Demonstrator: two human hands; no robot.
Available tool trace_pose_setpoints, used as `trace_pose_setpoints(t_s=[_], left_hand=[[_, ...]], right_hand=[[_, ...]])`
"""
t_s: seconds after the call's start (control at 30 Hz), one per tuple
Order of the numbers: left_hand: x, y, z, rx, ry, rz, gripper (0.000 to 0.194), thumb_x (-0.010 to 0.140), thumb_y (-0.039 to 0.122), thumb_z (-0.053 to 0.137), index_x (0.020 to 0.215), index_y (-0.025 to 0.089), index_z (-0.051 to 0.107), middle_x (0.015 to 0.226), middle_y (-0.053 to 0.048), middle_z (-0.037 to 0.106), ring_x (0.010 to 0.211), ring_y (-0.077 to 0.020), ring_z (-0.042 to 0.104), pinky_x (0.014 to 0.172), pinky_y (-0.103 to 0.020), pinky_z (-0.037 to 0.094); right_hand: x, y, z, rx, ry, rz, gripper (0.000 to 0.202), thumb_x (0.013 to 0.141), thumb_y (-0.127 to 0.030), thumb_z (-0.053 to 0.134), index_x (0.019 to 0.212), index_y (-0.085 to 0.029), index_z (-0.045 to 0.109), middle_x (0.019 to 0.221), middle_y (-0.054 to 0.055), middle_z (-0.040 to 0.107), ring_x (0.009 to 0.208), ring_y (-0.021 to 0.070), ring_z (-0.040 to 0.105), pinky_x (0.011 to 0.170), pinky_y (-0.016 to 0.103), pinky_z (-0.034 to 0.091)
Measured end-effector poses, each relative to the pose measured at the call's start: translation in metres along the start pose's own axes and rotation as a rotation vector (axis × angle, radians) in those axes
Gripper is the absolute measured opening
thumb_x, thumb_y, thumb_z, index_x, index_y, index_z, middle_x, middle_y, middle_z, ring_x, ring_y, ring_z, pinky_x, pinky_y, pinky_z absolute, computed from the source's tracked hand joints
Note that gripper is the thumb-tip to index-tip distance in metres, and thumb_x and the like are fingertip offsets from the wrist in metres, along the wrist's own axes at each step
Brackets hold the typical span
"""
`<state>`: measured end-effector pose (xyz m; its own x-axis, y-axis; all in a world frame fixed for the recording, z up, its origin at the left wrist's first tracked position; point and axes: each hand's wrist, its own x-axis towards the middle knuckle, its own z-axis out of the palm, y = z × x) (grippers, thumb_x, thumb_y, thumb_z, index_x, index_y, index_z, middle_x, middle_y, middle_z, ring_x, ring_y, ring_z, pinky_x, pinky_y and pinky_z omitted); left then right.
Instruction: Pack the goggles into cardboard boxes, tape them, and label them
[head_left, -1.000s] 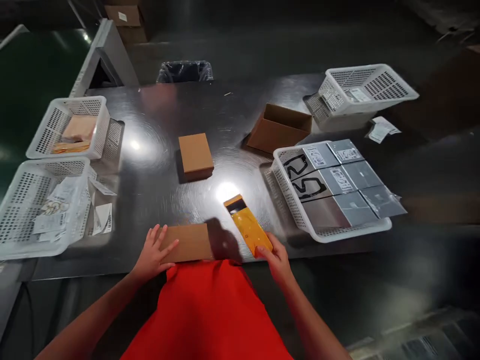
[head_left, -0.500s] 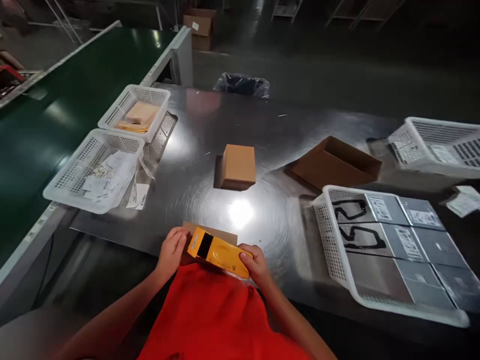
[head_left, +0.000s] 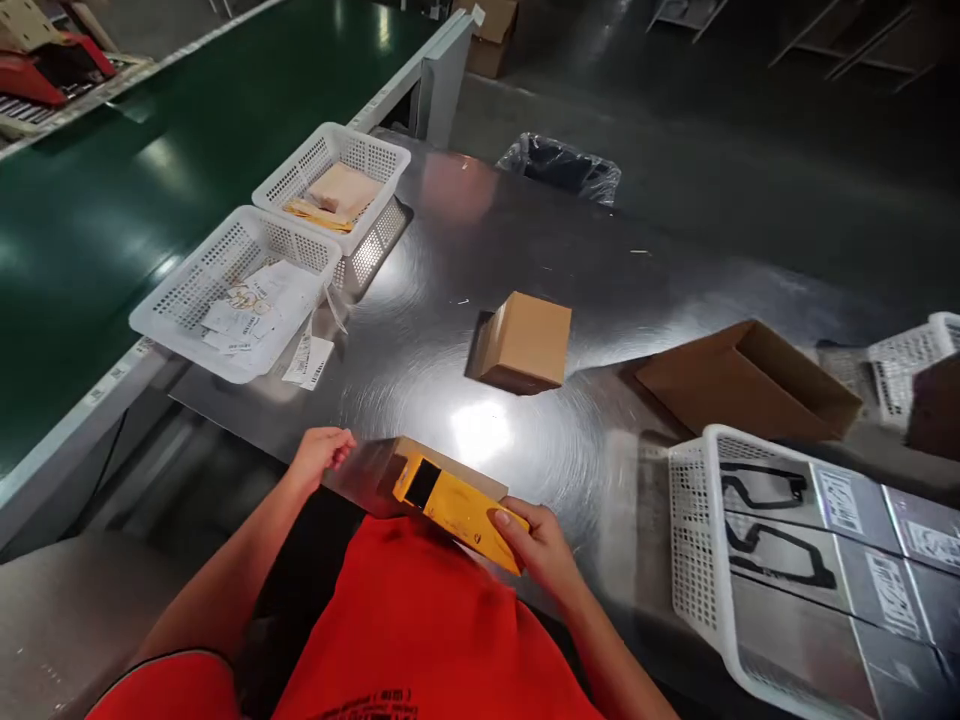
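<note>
My right hand (head_left: 536,545) grips the right end of a yellow oblong packet (head_left: 465,512) with a black band near its left end, thumb on top. Behind the packet, a brown cardboard box (head_left: 450,458) shows partly; its lower part is hidden by the packet and my red shirt. Left of that box, apart from it, my left hand (head_left: 324,457) hovers at the table's front edge with its fingers curled in and nothing visible in them. Farther back on the metal table (head_left: 420,350) stands a small closed carton (head_left: 529,340).
At left, one white basket (head_left: 180,335) holds paper slips and another (head_left: 285,195) holds yellow envelopes. A label slip (head_left: 309,362) lies beside them. An open carton (head_left: 739,375) and a basket of grey boxes (head_left: 697,530) stand at right. A green conveyor (head_left: 187,150) runs along the left.
My left hand has let go of the cardboard box and moved left. My right hand still holds the yellow packet. The view has turned, so the table's things appear shifted right.
</note>
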<state>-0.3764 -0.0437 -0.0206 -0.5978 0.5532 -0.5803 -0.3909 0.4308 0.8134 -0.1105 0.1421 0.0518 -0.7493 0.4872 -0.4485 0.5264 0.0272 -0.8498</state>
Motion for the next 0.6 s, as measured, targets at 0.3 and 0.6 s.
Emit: trace_pose_setpoints(t_s=[0.3,0.6], left_hand=[[0.042,-0.082,0.042,0.244,0.031,-0.119,0.027,0.093,0.04,0.057,0.093,0.014,0.062,0.083,0.0,0.064,0.069,-0.0114,0.06,0.064,-0.028,0.053],[0.033,-0.1,0.054,0.529,0.075,0.011,0.019,0.088,0.033,0.06,0.092,0.016,0.066,0.075,-0.004,0.067,0.08,-0.0215,0.067,0.075,-0.035,0.051]], right_hand=[[0.008,-0.021,0.008,-0.12,0.022,0.119,0.057,0.078,-0.071,0.05,0.057,-0.019,0.047,0.054,-0.002,0.037,0.051,0.0104,0.033,0.043,0.023,0.024],[-0.002,-0.012,0.008,-0.074,0.063,0.135,0.057,0.079,-0.072,0.052,0.059,-0.019,0.048,0.049,-0.004,0.035,0.045,0.0092,0.032,0.039,0.022,0.022]])
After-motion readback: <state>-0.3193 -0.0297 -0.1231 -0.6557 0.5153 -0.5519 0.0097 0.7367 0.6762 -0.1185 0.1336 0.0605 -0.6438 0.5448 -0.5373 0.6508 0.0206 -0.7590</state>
